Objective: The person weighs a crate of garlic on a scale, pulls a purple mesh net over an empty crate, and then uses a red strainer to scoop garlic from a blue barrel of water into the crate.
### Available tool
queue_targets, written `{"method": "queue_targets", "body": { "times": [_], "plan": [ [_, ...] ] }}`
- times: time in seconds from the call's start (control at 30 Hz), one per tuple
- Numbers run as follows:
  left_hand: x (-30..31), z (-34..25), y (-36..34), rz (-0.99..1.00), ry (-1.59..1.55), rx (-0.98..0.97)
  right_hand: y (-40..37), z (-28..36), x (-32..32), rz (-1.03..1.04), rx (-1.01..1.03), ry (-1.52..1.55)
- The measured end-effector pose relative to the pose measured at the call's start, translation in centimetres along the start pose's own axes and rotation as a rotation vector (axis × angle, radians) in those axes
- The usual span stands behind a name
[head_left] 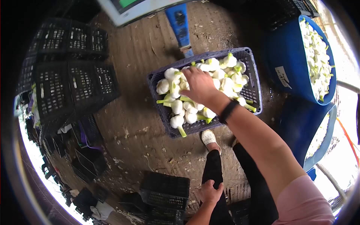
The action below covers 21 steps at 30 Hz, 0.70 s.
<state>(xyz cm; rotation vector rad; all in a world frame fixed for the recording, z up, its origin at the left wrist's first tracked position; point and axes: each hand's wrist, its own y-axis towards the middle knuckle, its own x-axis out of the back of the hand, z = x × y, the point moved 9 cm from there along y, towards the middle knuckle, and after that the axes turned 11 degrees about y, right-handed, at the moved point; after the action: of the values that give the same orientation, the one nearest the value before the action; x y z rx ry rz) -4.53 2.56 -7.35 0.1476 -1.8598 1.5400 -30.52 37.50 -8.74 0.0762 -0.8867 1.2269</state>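
My right hand (200,83) reaches over a dark plastic crate (252,69) heaped with white garlic bulbs (228,85). The bulbs have short green stems, some of which poke over the rim. Its thumb and fingers are spread apart, with the fingertips down among bulbs at the crate's left part and a bulb showing between them. A black band circles that wrist. Down by my thigh, my left hand (210,192) is loosely curled, with nothing visible in it; the inside of the palm is hidden.
Blue drums (279,56) of garlic stand on the right, one tilted below the other. Black crates (77,80) are stacked at left, with more black crates (165,189) near my legs. A blue post (177,24) under a white-edged device (123,15) stands beyond the crate.
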Motion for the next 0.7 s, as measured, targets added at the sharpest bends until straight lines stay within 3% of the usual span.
{"method": "queue_targets", "body": {
  "times": [0.07, 0.1, 0.17, 0.3, 0.43, 0.47, 0.57, 0.6, 0.7],
  "plan": [
    [-1.2, -1.6, -1.0, 0.04, -0.036, 0.032, 2.5, -1.7, -0.7, -0.032, -0.194, 0.075],
    [-1.0, 2.0, 0.6, 0.028, -0.033, 0.04, 5.0, 0.5, -4.4, -0.142, -0.228, 0.087],
    [-1.7, 2.0, 0.0, 0.039, -0.031, 0.044, 5.4, -0.5, -5.8, -0.351, -0.318, 0.098],
    [-2.3, 2.0, -0.4, 0.095, -0.072, 0.07, 5.9, -2.7, -5.9, -0.298, -0.27, 0.229],
    [-1.5, 1.7, 0.1, 0.106, -0.091, 0.084, 3.1, -2.2, -3.6, -0.271, 0.057, 0.319],
    [-1.1, 1.5, 0.2, 0.12, -0.083, 0.086, 1.0, -2.6, -2.2, -0.301, 0.058, 0.358],
    [-1.4, 1.4, 0.4, 0.1, -0.037, 0.049, -5.8, -5.7, 0.4, -0.171, -0.202, 0.927],
    [-1.3, 1.2, 0.6, 0.098, -0.037, 0.04, -8.4, -4.9, 4.2, -0.315, -0.087, 0.773],
    [-0.9, 0.8, 1.1, 0.099, -0.008, 0.011, -13.7, -11.3, 6.8, -0.504, -0.134, 0.408]
  ]
}}
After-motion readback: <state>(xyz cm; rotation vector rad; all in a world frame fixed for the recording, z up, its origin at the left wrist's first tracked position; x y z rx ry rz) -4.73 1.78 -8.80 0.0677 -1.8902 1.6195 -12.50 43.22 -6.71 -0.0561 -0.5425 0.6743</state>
